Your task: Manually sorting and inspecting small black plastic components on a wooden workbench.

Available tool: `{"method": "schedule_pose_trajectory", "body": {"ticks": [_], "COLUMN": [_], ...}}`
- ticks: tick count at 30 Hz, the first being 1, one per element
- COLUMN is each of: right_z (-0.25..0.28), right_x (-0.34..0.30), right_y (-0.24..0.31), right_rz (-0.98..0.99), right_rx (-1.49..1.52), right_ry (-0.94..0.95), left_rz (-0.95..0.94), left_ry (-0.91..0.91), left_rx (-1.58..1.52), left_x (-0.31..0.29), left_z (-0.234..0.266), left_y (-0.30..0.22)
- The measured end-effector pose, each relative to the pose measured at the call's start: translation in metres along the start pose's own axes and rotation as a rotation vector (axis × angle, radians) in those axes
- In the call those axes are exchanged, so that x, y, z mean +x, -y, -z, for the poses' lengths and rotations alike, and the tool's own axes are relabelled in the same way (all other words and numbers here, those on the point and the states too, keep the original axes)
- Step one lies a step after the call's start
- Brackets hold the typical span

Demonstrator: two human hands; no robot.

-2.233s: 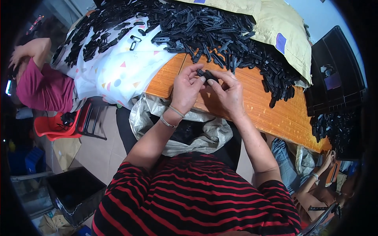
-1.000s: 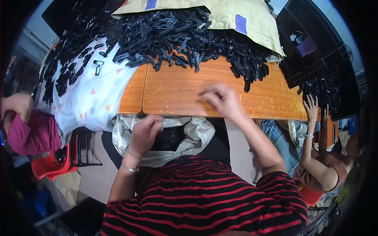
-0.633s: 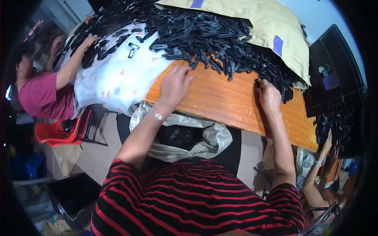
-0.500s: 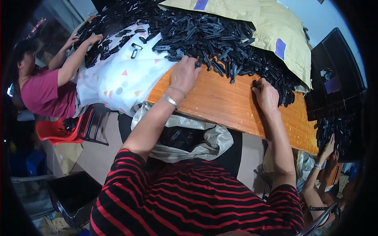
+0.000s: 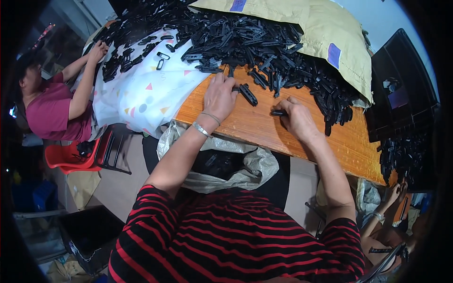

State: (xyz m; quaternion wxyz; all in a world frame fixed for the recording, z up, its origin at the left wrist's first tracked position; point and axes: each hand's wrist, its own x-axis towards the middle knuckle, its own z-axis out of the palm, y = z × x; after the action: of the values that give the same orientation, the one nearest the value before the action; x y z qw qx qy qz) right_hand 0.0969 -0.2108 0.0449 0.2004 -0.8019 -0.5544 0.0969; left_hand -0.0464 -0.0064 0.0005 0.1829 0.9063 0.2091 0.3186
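A large heap of long, narrow black plastic pieces (image 5: 231, 35) covers the far part of the wooden table (image 5: 255, 120). At the heap's near edge, the curled fingers of my left hand (image 5: 220, 96) grip one end of a slotted black plastic piece (image 5: 248, 95), which sticks out to the right. My right hand (image 5: 300, 120) is closed over the bare wood, pinching another black plastic piece (image 5: 279, 113) between thumb and fingers. Its far end is hidden by the fingers.
A white patterned sheet (image 5: 141, 96) lies left, where a co-worker's hands (image 5: 97, 51) handle pieces. A yellowish sack (image 5: 325, 35) lies behind the heap. Below the table edge hangs an open woven sack (image 5: 264, 165). Another person's hands (image 5: 396, 191) are at far right.
My right hand has moved left from the heap's right side, carrying a piece. My left hand has drawn back slightly with a piece now showing beside it. The co-worker's hands shifted left.
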Motion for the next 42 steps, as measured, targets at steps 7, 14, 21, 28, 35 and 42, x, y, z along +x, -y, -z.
{"method": "schedule_pose_trajectory", "body": {"ticks": [7, 14, 21, 28, 35, 42], "right_z": [-0.013, -0.028, -0.035, -0.037, -0.033, -0.024], "right_x": [0.025, 0.057, 0.048, 0.044, 0.041, 0.035], "right_y": [0.042, 0.064, 0.085, 0.081, 0.083, 0.102], "right_rz": [0.147, 0.261, 0.219, 0.276, 0.254, 0.270], "right_rx": [0.115, 0.188, 0.391, 0.318, 0.367, 0.532], "right_ry": [-0.257, -0.481, -0.443, -0.546, -0.502, -0.479], "left_rz": [0.038, 0.110, 0.364, 0.456, 0.399, 0.215], "left_ry": [-0.070, -0.003, -0.075, -0.096, -0.127, -0.178], "left_rx": [-0.115, -0.349, -1.390, -1.456, -1.378, -1.077], "left_x": [-0.003, -0.006, -0.020, -0.030, -0.029, -0.038], "left_z": [0.016, 0.039, 0.045, 0.034, 0.044, 0.065], "left_y": [0.007, 0.006, -0.013, -0.019, -0.031, -0.053]}}
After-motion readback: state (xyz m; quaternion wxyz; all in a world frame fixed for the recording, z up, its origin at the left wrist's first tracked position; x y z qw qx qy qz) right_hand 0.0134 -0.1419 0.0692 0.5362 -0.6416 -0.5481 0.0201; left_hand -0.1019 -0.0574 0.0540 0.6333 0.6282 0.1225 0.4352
